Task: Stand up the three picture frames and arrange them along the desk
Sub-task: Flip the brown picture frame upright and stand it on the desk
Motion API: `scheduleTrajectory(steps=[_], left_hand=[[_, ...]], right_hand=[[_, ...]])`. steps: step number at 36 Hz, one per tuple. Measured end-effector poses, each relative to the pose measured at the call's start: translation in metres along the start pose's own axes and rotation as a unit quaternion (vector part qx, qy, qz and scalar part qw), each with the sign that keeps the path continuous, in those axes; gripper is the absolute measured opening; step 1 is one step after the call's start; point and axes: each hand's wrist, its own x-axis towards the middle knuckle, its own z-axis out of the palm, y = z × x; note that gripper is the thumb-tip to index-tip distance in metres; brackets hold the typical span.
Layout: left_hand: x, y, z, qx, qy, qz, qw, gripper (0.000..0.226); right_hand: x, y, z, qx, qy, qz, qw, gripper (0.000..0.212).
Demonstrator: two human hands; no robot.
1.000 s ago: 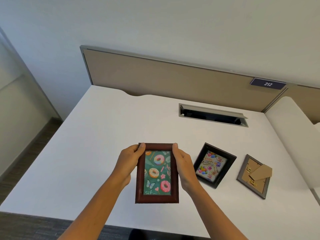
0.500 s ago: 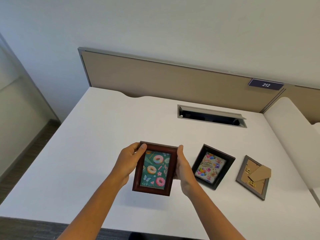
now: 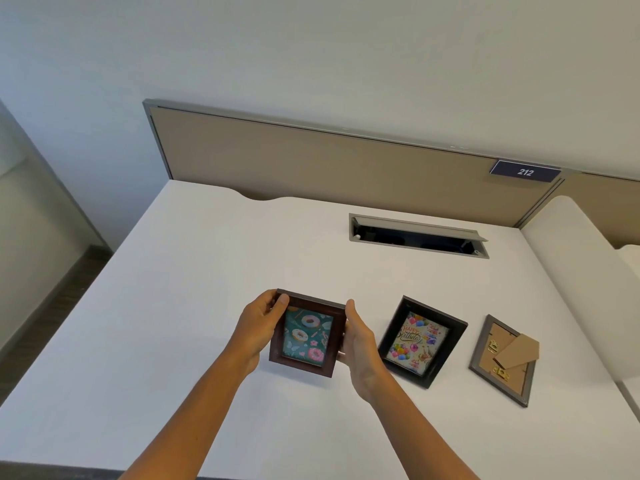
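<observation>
Tipped up and carried farther from the person since a second ago, the brown donut frame (image 3: 307, 333) now sits more upright between both hands, its top edge leaning away and its picture side facing the camera, where before it lay nearly flat toward the lens. The head view, the only one, looks down on a white desk (image 3: 194, 278) backed by a tan partition (image 3: 311, 161).

The left hand (image 3: 260, 327) curls around the frame's left edge, thumb on the front corner and fingers hidden behind. The right hand (image 3: 360, 344) is closed on the right edge, thumb up along the side, fingers tucked behind, likely feeling for the rear stand, though the back cannot be seen. Whether the bottom edge touches the desk cannot be told. The two-sided hold appears meant to steady the frame while it is set on end.

Just beside the right hand, the black birthday frame (image 3: 420, 341) lies flat, face up and skewed. Further right, apart from it, the grey frame (image 3: 504, 360) lies face down, its cardboard easel leg (image 3: 517, 351) showing. Neither is standing yet, so the job looks to be at its first frame. An open cable slot (image 3: 419, 235) lies beyond, near the partition.
</observation>
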Motion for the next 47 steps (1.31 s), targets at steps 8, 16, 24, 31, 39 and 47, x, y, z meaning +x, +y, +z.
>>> scheduleTrajectory(steps=[8,16,24,31,39,47], left_hand=[[0.026,-0.007,0.004,0.007,0.001,-0.011,1.000,0.026],[0.045,-0.009,0.005,0.012,0.010,-0.011,1.000,0.025],[0.061,-0.011,0.004,0.028,0.011,-0.008,1.000,0.023],[0.070,-0.011,0.004,0.028,0.013,-0.004,1.000,0.023],[0.074,-0.010,0.003,0.022,0.025,-0.007,0.999,0.026],[0.073,-0.014,0.001,0.022,0.024,-0.026,0.999,0.029]], right_hand=[[0.021,0.001,0.001,0.032,0.010,0.022,0.999,0.072],[0.040,0.001,0.003,0.042,0.013,0.041,0.998,0.075],[0.053,-0.002,0.006,0.050,0.019,0.054,0.997,0.077],[0.063,-0.002,0.008,0.055,0.022,0.056,0.997,0.079],[0.070,-0.002,0.010,0.054,0.013,0.059,0.997,0.080],[0.069,0.001,0.010,0.045,0.001,0.063,0.997,0.086]])
